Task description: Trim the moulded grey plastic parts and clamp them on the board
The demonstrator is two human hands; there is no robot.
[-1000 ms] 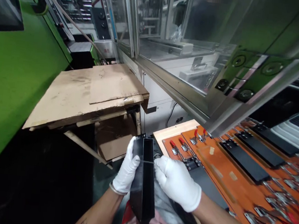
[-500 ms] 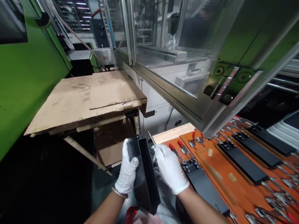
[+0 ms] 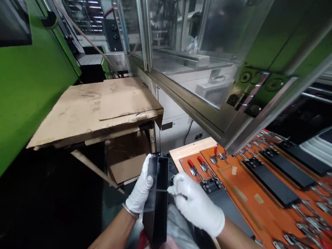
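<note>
A long black plastic box (image 3: 160, 218), hollow with its open side up, is held in front of my body. My left hand (image 3: 141, 188), in a white glove, grips it along its left side with the thumb on the near wall. In its own white glove, my right hand (image 3: 193, 201) is pinched at the box's right edge. From those fingertips a thin, light-coloured tool (image 3: 161, 190) reaches across the box's opening. Its exact kind is too small to make out.
To the right, an orange board (image 3: 226, 165) carries several black panels (image 3: 270, 181) and red-handled toggle clamps (image 3: 191, 168). A cardboard-covered table (image 3: 97, 106) stands ahead left. The machine's framed glass door (image 3: 188, 72) hangs over the board, and a green machine (image 3: 24, 95) stands left.
The black box has turned more upright in my view. My right hand has come down a little, and the thin tool now crosses the opening. My left hand keeps its hold.
</note>
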